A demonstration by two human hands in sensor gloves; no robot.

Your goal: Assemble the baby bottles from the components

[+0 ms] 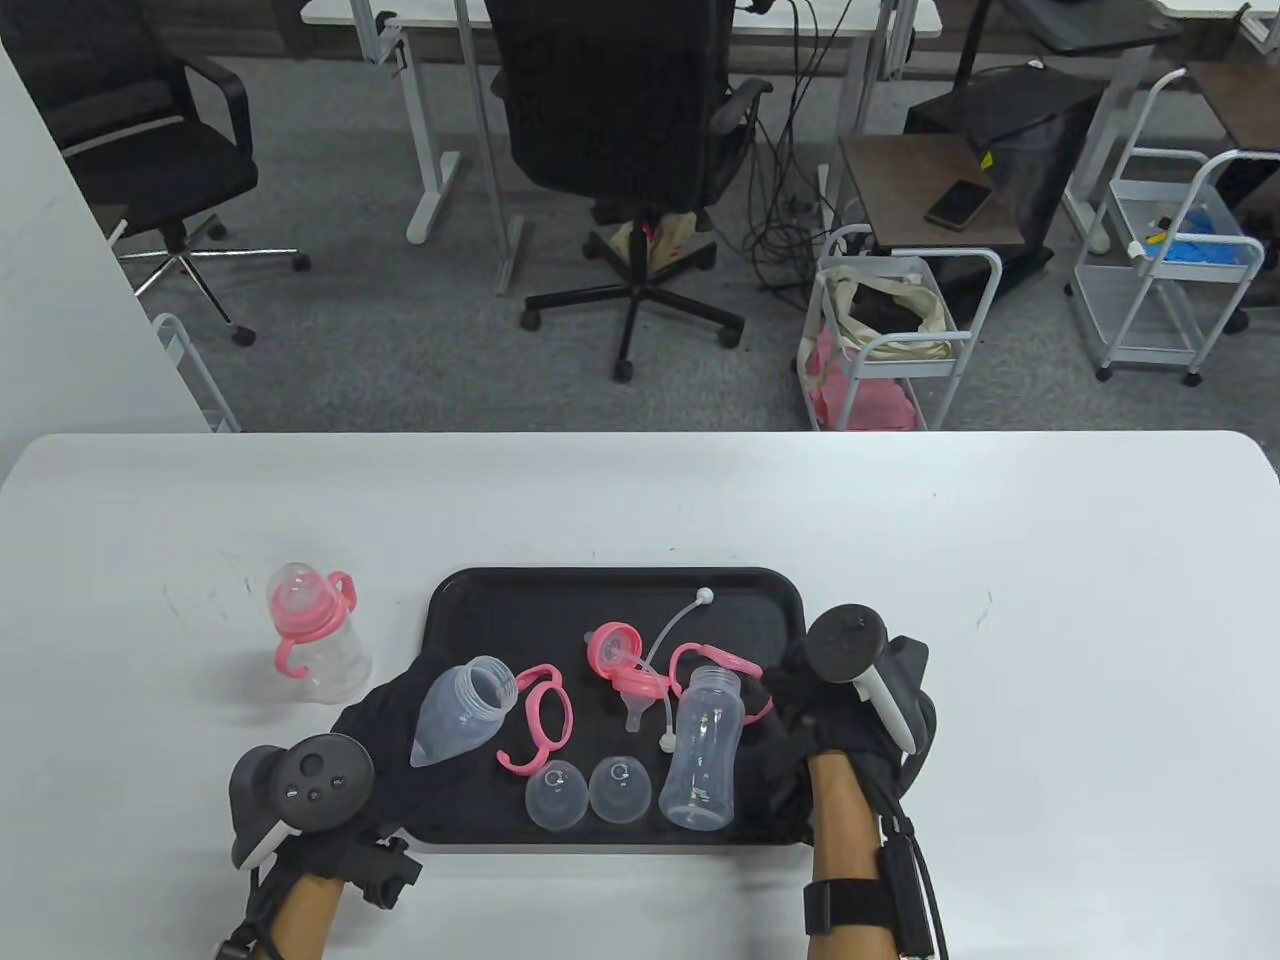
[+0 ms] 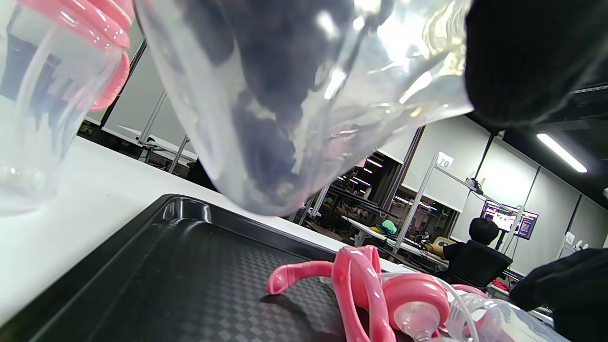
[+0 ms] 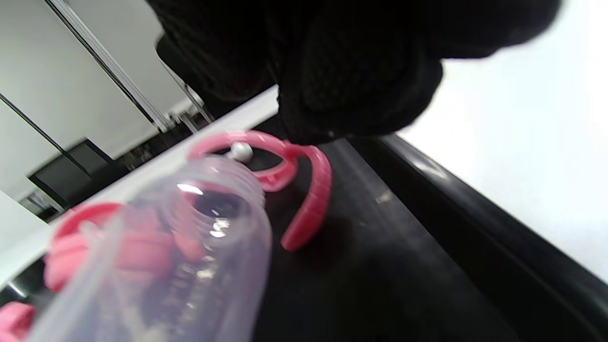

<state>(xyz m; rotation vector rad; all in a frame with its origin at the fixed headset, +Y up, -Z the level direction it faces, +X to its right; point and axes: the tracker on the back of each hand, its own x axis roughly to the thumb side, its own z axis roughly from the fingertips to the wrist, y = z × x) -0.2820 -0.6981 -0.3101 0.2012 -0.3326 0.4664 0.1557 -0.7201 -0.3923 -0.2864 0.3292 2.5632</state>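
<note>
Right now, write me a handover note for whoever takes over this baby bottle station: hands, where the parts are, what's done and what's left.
Left hand: holds a tilted empty bottle body above the left side of the black tray.
Right hand: fingers at the pink handle ring beside the second bottle body; grip not clear.
On the tray: another pink handle ring, pink collar with nipple, straw, two clear caps.
Done: one assembled bottle stands on the table, left of the tray.
Left: both bottle bodies still need handle ring, collar, nipple and cap.
</note>
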